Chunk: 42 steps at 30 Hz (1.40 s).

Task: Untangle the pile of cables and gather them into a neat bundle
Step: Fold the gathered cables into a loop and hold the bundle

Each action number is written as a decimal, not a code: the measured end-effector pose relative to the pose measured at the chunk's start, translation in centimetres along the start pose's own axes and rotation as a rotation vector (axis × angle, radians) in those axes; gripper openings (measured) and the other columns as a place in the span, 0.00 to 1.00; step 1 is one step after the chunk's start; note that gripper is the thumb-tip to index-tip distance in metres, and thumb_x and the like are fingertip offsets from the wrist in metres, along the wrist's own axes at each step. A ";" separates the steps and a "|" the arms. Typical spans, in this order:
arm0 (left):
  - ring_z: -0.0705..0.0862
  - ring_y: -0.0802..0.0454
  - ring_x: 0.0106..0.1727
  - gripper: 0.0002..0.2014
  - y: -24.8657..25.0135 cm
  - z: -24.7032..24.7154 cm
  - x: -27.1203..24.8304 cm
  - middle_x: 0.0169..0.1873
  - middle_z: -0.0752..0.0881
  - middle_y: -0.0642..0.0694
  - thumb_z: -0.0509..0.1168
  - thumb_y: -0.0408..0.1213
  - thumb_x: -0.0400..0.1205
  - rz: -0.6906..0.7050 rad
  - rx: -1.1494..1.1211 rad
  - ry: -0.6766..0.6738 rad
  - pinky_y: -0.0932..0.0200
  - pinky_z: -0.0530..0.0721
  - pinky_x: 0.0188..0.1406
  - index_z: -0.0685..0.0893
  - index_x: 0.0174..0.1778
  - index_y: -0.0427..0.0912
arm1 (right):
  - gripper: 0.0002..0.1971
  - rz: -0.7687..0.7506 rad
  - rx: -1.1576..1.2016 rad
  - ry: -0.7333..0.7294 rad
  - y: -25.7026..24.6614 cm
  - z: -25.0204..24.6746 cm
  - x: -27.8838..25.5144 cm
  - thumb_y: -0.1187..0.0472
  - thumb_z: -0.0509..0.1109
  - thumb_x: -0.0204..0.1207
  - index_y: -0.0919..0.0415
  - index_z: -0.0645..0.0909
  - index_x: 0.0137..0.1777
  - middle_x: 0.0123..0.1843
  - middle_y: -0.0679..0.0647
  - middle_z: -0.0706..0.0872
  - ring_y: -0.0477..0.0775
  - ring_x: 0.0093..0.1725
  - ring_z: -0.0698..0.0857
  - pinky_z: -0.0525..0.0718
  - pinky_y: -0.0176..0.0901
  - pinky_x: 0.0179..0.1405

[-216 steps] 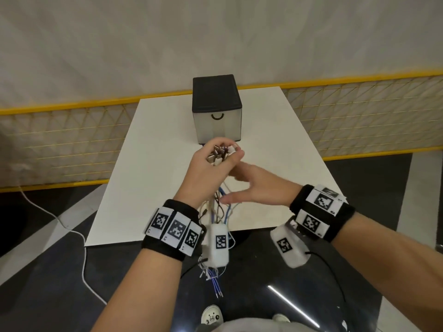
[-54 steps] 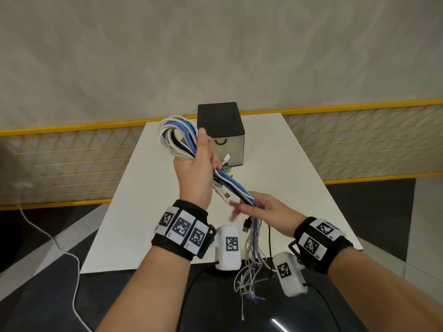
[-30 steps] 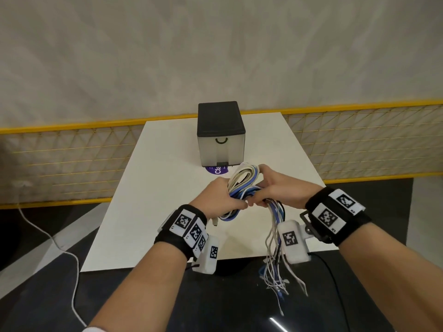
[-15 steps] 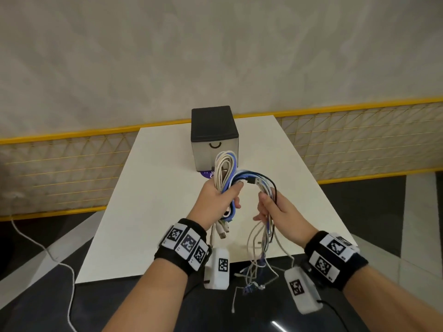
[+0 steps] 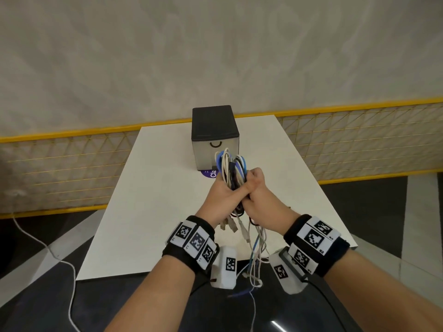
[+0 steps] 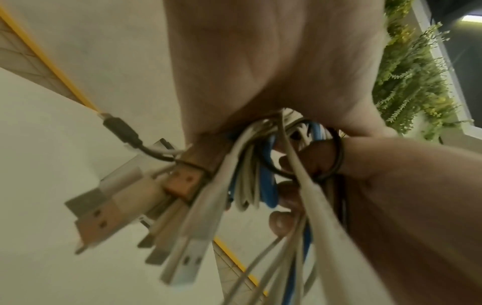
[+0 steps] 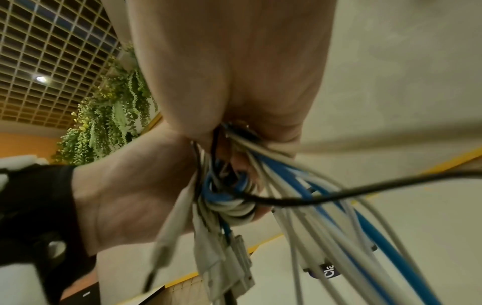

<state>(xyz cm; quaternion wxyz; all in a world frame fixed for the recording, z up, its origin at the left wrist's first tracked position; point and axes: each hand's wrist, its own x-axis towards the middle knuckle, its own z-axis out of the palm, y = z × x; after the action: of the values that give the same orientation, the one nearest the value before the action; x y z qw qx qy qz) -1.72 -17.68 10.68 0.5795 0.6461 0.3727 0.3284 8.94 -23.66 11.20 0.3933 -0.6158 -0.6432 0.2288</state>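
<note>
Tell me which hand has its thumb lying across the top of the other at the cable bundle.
The left hand: in the head view its thumb lies over the right hand, both gripping the white, blue and black cable bundle.

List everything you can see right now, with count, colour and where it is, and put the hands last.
cable bundle: one, white, blue and black cables, looped above the hands, loose ends hanging below
box: one, black top, grey front, far end of the table
table: one, white, under the hands
purple sticker: one, at the box's base
floor cord: one, white, on the dark floor at left
left hand: grips the bundle
right hand: grips the bundle beside it
</note>
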 end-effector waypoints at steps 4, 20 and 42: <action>0.88 0.51 0.38 0.19 -0.4 0.3 -0.4 0.36 0.87 0.43 0.73 0.49 0.78 -0.065 -0.177 0.126 0.57 0.85 0.33 0.86 0.48 0.34 | 0.17 -0.036 -0.074 -0.224 -0.6 -1.2 -0.1 0.76 0.59 0.71 0.64 0.73 0.59 0.57 0.54 0.65 0.49 0.54 0.72 0.79 0.38 0.57; 0.85 0.50 0.34 0.06 3.9 -1.9 0.4 0.29 0.85 0.46 0.71 0.39 0.82 0.069 -0.411 0.385 0.51 0.89 0.42 0.84 0.44 0.40 | 0.07 0.119 -0.088 -0.089 3.7 1.5 -2.3 0.52 0.63 0.81 0.53 0.73 0.54 0.40 0.53 0.83 0.53 0.36 0.83 0.82 0.50 0.38; 0.70 0.53 0.20 0.09 2.6 -7.4 -2.2 0.19 0.68 0.49 0.74 0.36 0.78 -0.061 -0.263 -0.129 0.58 0.79 0.26 0.80 0.37 0.41 | 0.07 0.245 -0.085 -0.016 3.9 1.1 1.1 0.65 0.73 0.71 0.52 0.82 0.36 0.28 0.46 0.82 0.40 0.29 0.80 0.78 0.36 0.35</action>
<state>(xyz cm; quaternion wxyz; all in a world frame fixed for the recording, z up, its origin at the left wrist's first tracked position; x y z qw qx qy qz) -8.91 -16.01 14.15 0.6917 0.5728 0.3078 0.3143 10.56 -21.83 7.74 0.3311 -0.7039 -0.5754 0.2524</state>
